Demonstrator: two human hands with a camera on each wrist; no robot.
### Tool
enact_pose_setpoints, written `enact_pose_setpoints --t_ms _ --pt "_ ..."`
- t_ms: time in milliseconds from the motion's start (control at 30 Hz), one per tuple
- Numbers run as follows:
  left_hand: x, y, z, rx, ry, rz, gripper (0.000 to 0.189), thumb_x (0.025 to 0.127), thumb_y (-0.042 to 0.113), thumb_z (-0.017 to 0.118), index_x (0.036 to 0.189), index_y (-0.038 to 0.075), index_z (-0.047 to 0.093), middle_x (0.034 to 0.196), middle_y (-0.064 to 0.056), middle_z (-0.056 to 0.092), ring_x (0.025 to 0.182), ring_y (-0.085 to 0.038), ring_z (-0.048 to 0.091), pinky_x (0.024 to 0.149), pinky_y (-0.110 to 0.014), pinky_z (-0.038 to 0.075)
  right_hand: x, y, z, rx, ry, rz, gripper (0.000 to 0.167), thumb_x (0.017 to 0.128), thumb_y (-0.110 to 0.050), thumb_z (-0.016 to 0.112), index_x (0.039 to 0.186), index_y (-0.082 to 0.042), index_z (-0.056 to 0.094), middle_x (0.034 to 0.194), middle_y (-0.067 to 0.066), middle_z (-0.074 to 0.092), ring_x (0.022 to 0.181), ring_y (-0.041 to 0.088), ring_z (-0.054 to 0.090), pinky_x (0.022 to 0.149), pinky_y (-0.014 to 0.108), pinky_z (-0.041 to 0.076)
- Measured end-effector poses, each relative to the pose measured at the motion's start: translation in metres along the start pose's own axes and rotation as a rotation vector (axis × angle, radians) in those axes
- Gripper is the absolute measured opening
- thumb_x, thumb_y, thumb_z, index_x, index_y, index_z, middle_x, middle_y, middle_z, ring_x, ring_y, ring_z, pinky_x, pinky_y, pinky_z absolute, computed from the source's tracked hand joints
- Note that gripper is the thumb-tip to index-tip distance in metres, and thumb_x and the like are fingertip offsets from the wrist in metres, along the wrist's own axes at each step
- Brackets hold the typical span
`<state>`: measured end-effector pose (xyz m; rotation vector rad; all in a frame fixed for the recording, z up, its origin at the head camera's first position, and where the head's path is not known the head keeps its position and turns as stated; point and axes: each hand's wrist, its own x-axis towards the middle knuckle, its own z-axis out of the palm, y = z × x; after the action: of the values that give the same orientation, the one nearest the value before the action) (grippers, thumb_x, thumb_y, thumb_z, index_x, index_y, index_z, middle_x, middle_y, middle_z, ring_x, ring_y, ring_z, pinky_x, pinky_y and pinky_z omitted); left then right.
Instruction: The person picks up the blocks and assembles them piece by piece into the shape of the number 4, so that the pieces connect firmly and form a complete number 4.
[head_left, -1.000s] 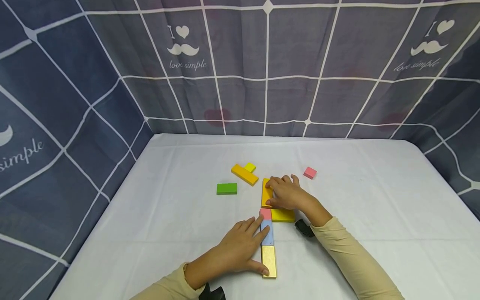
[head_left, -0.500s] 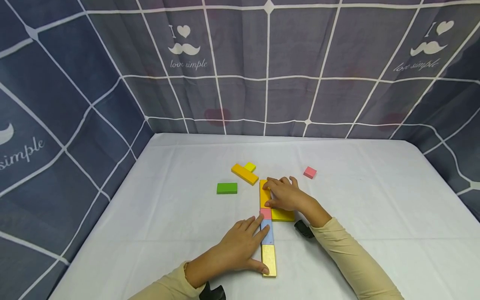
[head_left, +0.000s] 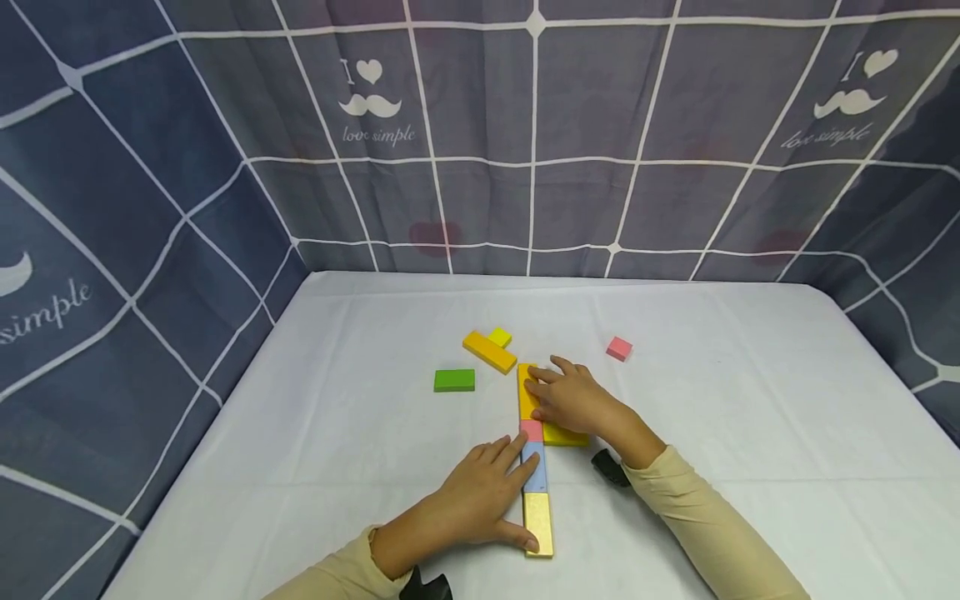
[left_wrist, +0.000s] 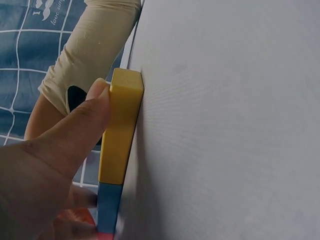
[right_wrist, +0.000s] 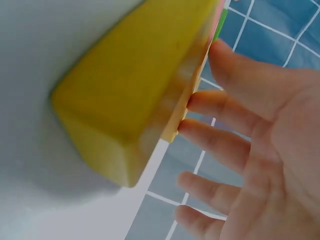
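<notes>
- White cloth covers the table; clock directions read from the head view, 12 o'clock being away from the person.
- Column of blocks lies end to end, slightly right of centre. From 6 to 12 o'clock: pale gold block, blue block, pink square block, amber block.
- Broad yellow block lies crosswise at 3 o'clock of the pink square block, touching it; its upper edge is partly hidden by the hand.
- Left hand: released, fingers spread, at 9 o'clock of the column. Thumb rests on the pale gold block, index on the blue block, middle fingertip at the pink square block's edge. Left wrist view agrees on thumb contact.
- Right hand: loose, fingers extended, coming in from 4 o'clock. Index and middle fingertips touch the amber block; thumb tip is at its lower end. Right wrist view shows ring and little fingers apart from it.
- Slanted orange block: just beside the amber block's far end, toward 10 o'clock. Small yellow block is right behind it at 12 o'clock; contact between the two cannot be told.
- Green block: 9 o'clock of the amber block, apart.
- Loose pink block: 1 o'clock of the right hand, apart.
- Dark grid-patterned curtain stands beyond the table at 12 o'clock.
</notes>
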<state>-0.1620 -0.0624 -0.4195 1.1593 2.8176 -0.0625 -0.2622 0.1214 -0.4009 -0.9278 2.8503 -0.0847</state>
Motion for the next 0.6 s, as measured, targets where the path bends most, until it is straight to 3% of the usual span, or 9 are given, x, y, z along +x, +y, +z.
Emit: enact_pose_setpoints --t_ms 233,333,500,600 --pt "0.002 0.002 0.003 0.0 0.02 0.009 0.096 0.067 0.08 0.044 0.138 0.015 0.04 0.148 -0.013 0.029 0.129 -0.028 0.038 0.1 -0.038 0.037 -0.012 -0.005 0.004 0.012 0.04 -0.034 0.044 0.09 -0.029 0.057 0.129 -0.008 0.053 0.137 0.011 0.047 0.127 0.043 0.035 0.098 0.055 0.035" --pt "0.003 0.002 0.004 0.004 0.034 0.018 0.096 0.068 0.08 0.043 0.138 0.014 0.04 0.148 -0.013 0.029 0.128 -0.029 0.039 0.1 -0.038 0.037 -0.019 -0.006 0.005 0.053 -0.003 -0.063 0.048 0.09 -0.028 0.056 0.13 -0.003 0.049 0.14 0.013 0.042 0.129 0.043 0.032 0.099 0.055 0.033" --pt "0.002 0.001 0.005 -0.012 0.027 0.012 0.097 0.068 0.08 0.042 0.139 0.013 0.038 0.149 -0.014 0.026 0.13 -0.029 0.037 0.101 -0.039 0.036 -0.029 -0.006 0.007 0.166 -0.119 -0.097 0.063 0.087 -0.028 0.053 0.139 0.002 0.033 0.15 0.014 0.022 0.139 0.034 0.014 0.109 0.051 0.021" --pt "0.001 0.0 0.005 -0.023 0.033 0.013 0.097 0.068 0.079 0.043 0.139 0.013 0.038 0.149 -0.014 0.025 0.13 -0.029 0.037 0.101 -0.04 0.037 -0.033 -0.007 0.009 0.197 -0.152 -0.121 0.08 0.081 -0.039 0.058 0.141 0.002 0.026 0.153 0.014 0.012 0.141 0.03 0.005 0.111 0.049 0.017"
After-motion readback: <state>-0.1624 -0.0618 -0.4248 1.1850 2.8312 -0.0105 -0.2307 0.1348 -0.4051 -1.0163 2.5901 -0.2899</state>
